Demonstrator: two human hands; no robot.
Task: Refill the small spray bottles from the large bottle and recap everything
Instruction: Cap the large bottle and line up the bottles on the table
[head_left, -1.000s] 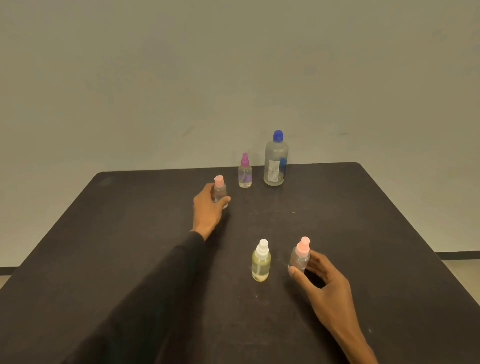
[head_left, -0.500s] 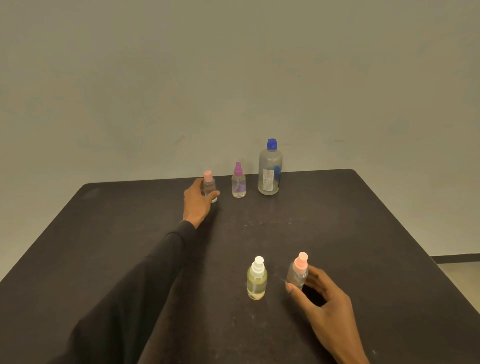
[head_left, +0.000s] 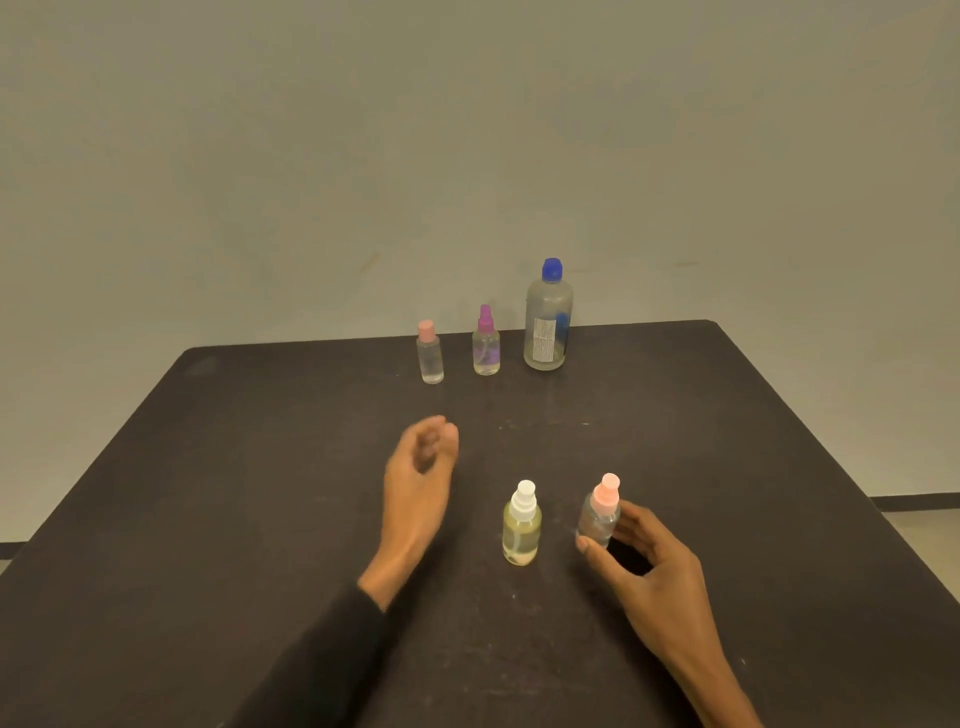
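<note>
At the far edge of the dark table stand a small clear bottle with a pink cap, a small spray bottle with a purple top and the large bottle with a blue cap, all capped. Near me stand a yellowish spray bottle with a white top and a clear spray bottle with a pink top. My right hand holds the pink-topped near bottle between thumb and fingers. Left of the yellowish bottle, my left hand hovers blurred, fingers loosely curled, holding nothing.
A plain pale wall rises behind the table. The table's far edge runs just behind the three back bottles. A strip of floor and dark baseboard shows past the right edge.
My left hand let go of the pink-capped bottle at the back and drew back toward me. My right hand stayed on the near pink-topped bottle.
</note>
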